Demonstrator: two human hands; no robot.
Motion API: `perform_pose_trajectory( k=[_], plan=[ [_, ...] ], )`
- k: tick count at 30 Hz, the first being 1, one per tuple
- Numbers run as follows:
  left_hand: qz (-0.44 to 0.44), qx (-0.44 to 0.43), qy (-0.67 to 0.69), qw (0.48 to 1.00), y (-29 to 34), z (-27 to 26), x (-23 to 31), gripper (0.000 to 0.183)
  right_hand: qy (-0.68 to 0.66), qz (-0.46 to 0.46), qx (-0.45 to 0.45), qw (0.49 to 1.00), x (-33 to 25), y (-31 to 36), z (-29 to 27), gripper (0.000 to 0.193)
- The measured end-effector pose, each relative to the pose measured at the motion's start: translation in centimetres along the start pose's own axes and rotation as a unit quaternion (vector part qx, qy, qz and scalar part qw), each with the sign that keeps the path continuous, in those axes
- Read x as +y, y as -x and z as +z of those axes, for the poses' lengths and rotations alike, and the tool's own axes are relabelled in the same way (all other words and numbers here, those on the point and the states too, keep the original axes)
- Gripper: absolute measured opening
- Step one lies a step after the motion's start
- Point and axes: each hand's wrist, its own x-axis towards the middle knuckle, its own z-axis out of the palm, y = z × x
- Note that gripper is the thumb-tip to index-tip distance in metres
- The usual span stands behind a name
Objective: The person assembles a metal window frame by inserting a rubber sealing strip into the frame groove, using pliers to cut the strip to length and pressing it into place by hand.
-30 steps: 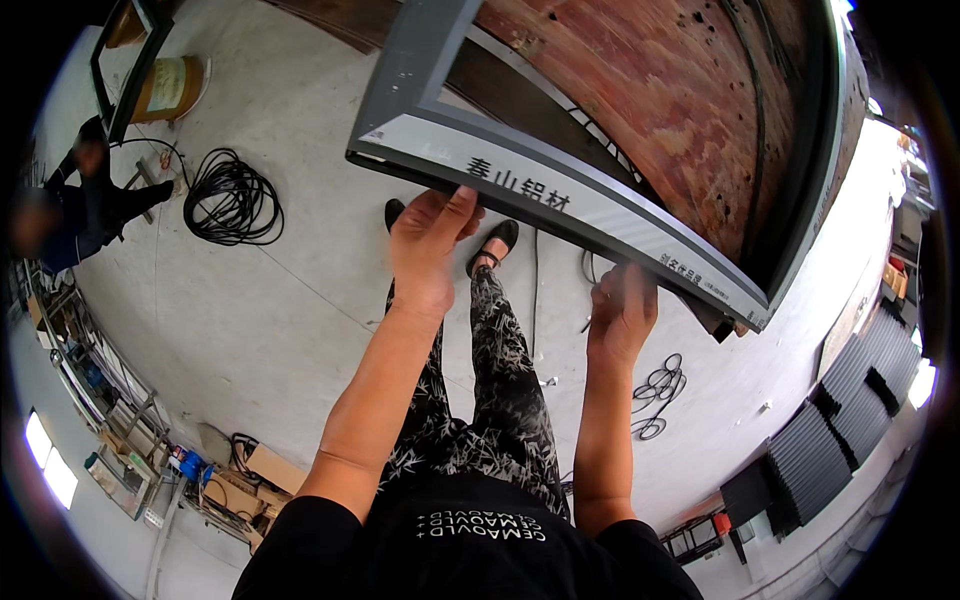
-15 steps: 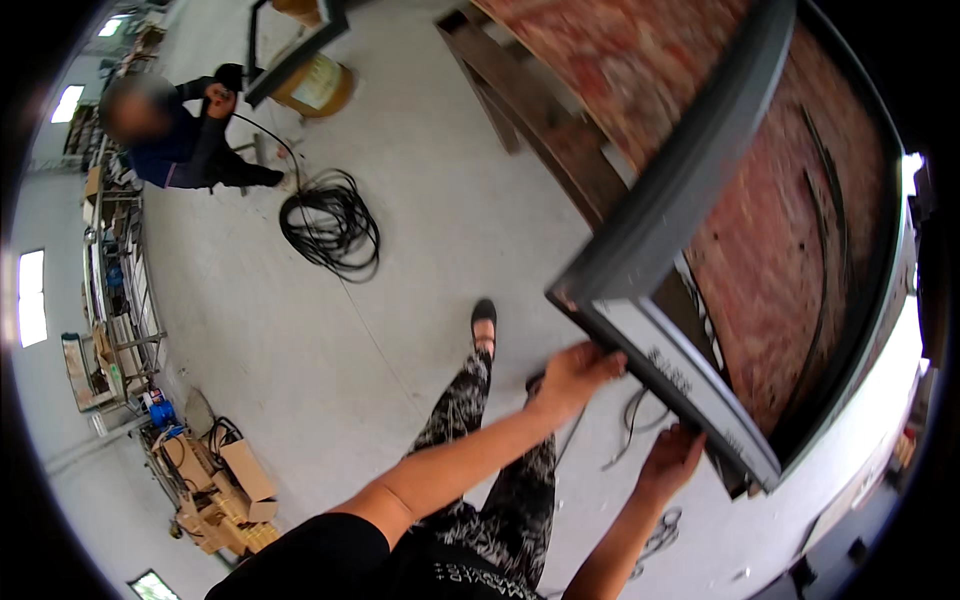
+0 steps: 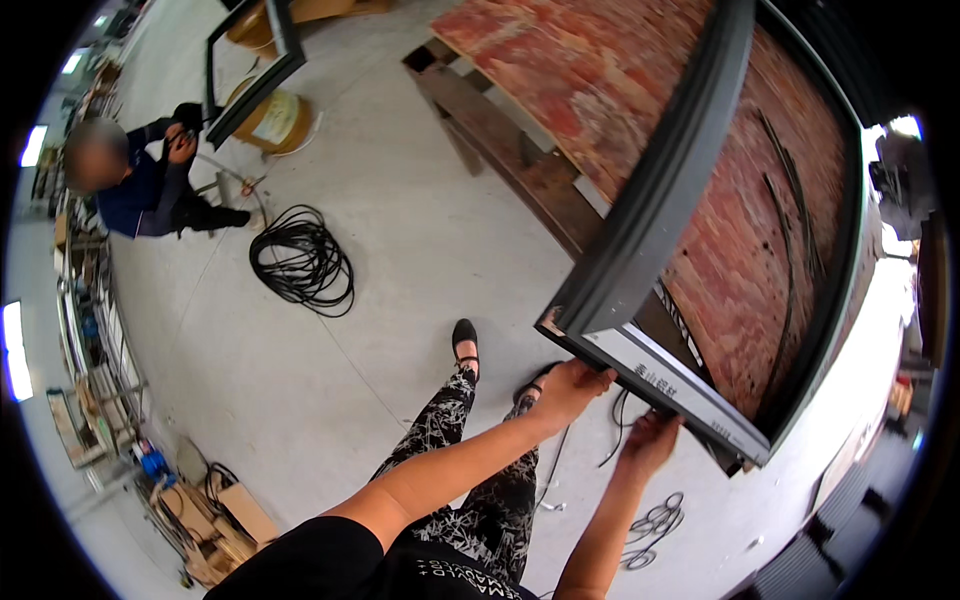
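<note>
A large dark grey metal window frame (image 3: 655, 175) slants across the right side, over a table with a red-patterned top (image 3: 560, 75). Its near side carries a whitish strip with printing (image 3: 665, 375). My left hand (image 3: 572, 397) is closed on the lower edge of that side, close to the corner, with the thumb pressed against it. Farther right along the same edge, my right hand (image 3: 650, 443) grips it from below; part of its fingers is hidden behind the frame. Two thin black strips (image 3: 785, 230) lie on the tabletop, seen through the frame's opening.
Coiled black cable (image 3: 302, 262) lies on the floor. At the far left a person (image 3: 140, 185) sits beside another dark frame (image 3: 255, 75) and a yellow bucket (image 3: 275, 120). Shelving (image 3: 95, 330) and cardboard boxes (image 3: 245, 510) line the left wall. Thin cords (image 3: 655, 530) lie near my feet.
The whole view has shifted, so the floor, cable and person sit lower and farther left. Both hands keep their hold on the window frame, which appears slightly farther left.
</note>
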Motion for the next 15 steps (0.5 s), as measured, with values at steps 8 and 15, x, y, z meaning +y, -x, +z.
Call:
perform_pose_trajectory(
  k=[8,15],
  plan=[
    [-0.034,-0.008,-0.089,0.995,0.1,-1.8,1.0,0.032,-0.006,-0.011,-0.048,0.999,6.2,5.1,8.1,0.029],
    [-0.116,-0.045,-0.161,0.979,0.7,-12.1,0.4,0.030,-0.074,0.035,-0.087,0.993,7.1,5.5,8.6,0.023]
  ],
)
